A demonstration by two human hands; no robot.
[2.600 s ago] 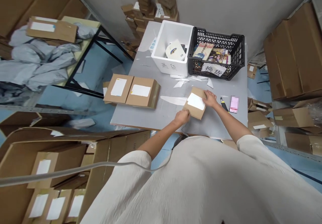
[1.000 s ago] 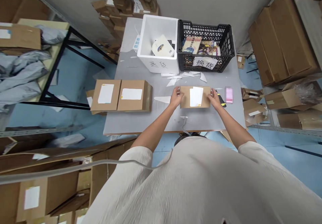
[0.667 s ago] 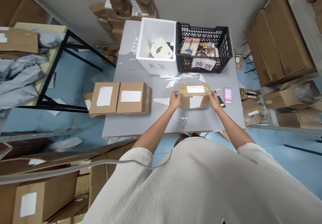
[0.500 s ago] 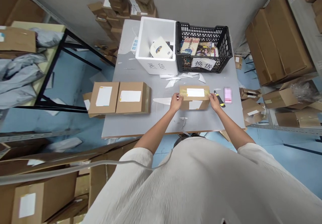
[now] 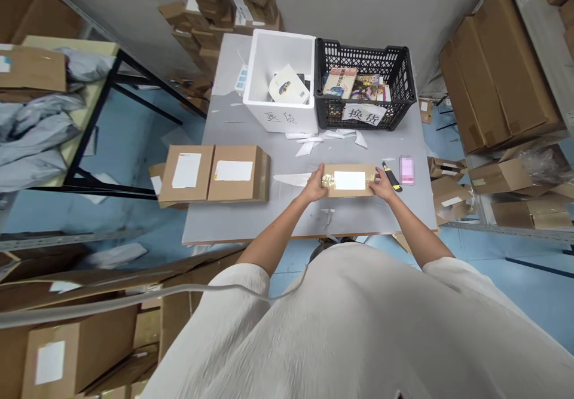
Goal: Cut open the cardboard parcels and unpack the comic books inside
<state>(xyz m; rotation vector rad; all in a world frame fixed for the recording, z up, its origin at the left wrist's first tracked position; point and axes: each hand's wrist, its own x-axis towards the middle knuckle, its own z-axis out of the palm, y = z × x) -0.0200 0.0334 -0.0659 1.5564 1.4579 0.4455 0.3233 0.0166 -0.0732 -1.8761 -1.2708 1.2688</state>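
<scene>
A small taped cardboard box (image 5: 350, 193) with a white label on its upward face is between my hands at the middle of the table. My left hand (image 5: 317, 185) grips its left end, fingers closed over the tape. At the opposite end, my right hand (image 5: 382, 185) holds the right edge. Just beyond my right hand lies a black and yellow utility knife (image 5: 391, 176). A phone with a pink screen (image 5: 407, 170) rests to the right of the knife.
Two larger labelled boxes (image 5: 210, 193) stand on the grey table (image 5: 233, 222) at left. Behind are a white foam box (image 5: 275, 121) and a black crate (image 5: 394, 103), both holding books. Paper scraps (image 5: 307, 146) lie before them. Shelves with parcels flank both sides.
The small box has been turned in my hands, so its other labelled side now faces up. Both hands have stayed at its ends, shifting slightly toward me.
</scene>
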